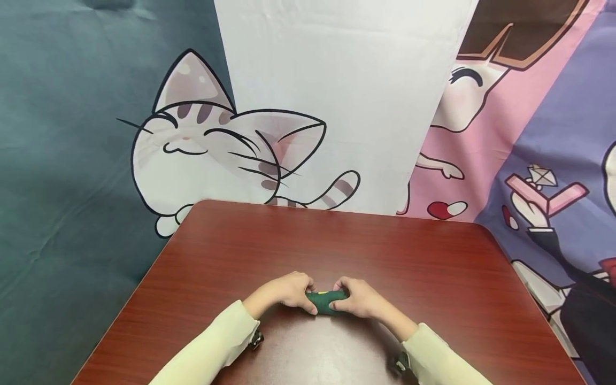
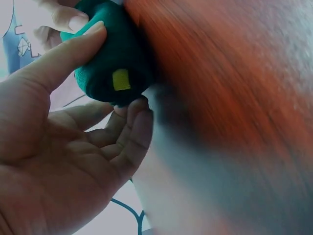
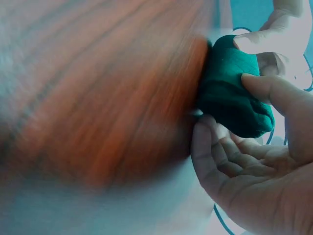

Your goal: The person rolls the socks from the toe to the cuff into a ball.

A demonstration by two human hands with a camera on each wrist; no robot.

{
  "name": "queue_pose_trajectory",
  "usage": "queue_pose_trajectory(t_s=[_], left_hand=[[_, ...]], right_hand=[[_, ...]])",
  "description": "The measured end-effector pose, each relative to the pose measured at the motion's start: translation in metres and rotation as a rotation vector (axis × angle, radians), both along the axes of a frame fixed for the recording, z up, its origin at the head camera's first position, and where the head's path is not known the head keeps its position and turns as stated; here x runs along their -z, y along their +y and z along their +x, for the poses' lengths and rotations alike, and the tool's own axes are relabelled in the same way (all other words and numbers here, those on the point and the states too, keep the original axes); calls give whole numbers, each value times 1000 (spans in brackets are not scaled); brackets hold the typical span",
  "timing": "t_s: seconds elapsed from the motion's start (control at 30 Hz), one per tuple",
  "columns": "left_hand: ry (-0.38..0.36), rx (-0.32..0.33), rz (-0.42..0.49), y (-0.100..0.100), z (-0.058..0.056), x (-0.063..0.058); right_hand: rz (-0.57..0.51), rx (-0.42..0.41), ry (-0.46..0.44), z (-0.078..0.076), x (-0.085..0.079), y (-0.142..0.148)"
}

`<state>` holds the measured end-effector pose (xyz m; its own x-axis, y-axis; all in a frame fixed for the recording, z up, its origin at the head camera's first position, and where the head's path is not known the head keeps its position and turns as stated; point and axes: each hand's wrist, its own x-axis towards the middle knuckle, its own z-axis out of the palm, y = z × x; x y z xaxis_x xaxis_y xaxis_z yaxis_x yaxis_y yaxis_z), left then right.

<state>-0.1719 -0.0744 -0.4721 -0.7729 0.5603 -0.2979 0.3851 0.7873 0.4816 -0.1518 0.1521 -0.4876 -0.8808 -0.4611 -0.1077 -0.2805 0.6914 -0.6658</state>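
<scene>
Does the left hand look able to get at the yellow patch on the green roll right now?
Probably yes: the left hand holds the green roll, and in the left wrist view nothing covers the yellow patch.

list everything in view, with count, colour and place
green roll: one, dark green, between both hands over the table
yellow tag: one, yellow, on the roll
table: one, reddish brown, beneath the hands
printed backdrop: one, multicoloured, behind the table
cartoon cat: one, white and grey, backdrop's left
cartoon figures: at least two, multicoloured, backdrop's right
wrist devices: two, dark, at the cuffs
sleeves: two, cream, on the forearms
left hand: one, bare, gripping the roll
right hand: one, bare, gripping the roll
</scene>
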Motion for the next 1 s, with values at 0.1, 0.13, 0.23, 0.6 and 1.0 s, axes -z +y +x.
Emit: queue_pose_trajectory(t_s=[0.1,0.13,0.23,0.6,1.0], left_hand=[[42,28,-12,1,1,0],[55,30,-1,1,1,0],[109,35,37,1,2,2],[347,-37,238,2,6,-5],[585,-214,524,9,15,-31]], right_hand=[[-34,-2,23,3,4,2],[-47,-5,29,4,5,3],[-82,-14,52,6,7,4],[-218,19,311,11,4,3],[-411,55,817,17,-21,-2]])
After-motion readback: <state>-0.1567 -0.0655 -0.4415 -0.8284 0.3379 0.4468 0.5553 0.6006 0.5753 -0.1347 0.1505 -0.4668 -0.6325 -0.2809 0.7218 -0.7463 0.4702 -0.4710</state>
